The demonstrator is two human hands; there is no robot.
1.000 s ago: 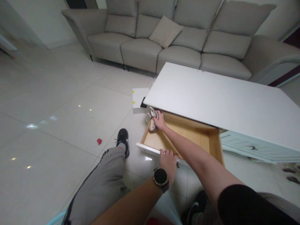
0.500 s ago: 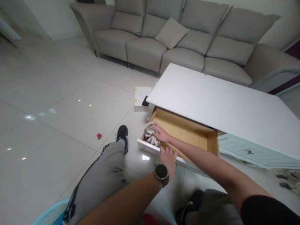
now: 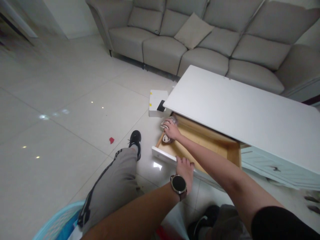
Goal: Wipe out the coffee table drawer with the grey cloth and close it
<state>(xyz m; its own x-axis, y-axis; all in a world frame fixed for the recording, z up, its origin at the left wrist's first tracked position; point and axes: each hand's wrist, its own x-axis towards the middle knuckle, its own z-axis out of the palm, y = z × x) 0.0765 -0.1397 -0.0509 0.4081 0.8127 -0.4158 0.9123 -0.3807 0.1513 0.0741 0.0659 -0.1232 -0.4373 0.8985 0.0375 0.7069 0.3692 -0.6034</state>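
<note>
My left hand, with a watch on its wrist, has its fingers hooked over the top edge of the drawer front. The drawer is pulled out of the white coffee table, and its bare wooden bottom shows. Inside its left end, my right hand grips a bunched brown-and-cream cloth. The cloth lies against the drawer's left side wall, and the palm partly covers it.
A white box with a black flat thing on it stands on the floor by the table's left end. A grey sofa runs behind. A red scrap lies on the tiles; a blue basket is at the lower left.
My right hand has moved the cloth from behind the drawer front toward the back along the left side. My left hand keeps its hold on the drawer front. The view has shifted slightly.
</note>
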